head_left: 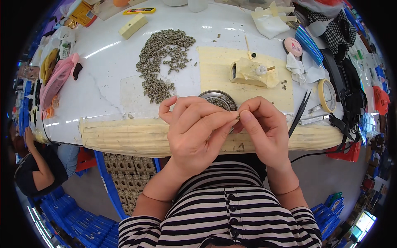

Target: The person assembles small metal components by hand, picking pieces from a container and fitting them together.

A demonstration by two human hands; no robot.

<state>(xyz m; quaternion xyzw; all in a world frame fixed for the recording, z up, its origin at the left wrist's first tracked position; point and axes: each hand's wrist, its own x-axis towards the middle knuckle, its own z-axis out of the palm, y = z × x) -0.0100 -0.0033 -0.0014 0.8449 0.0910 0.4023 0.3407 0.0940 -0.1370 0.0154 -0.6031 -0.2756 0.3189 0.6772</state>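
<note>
My left hand (196, 130) and my right hand (264, 130) meet fingertip to fingertip above the table's near edge. Between them they pinch a tiny brassy metal piece (238, 117), mostly covered by the fingers. Just behind the hands stands a round metal dish (218, 93) with small metal parts in it; its near side is hidden by my left hand. Farther left on the white table lies a curved heap of small metal parts (151, 56). Beyond my right hand, a tape-wrapped block (252, 72) with a white nozzle-like piece sits on yellowish paper.
Black tweezers (301, 111) and a tape roll (327, 96) lie to the right. A pink mesh item (60, 80) is at the far left. Yellowish tape (124, 134) covers the front edge. Below stands a blue crate (108, 186) of metal blocks. Another person (39, 165) sits at left.
</note>
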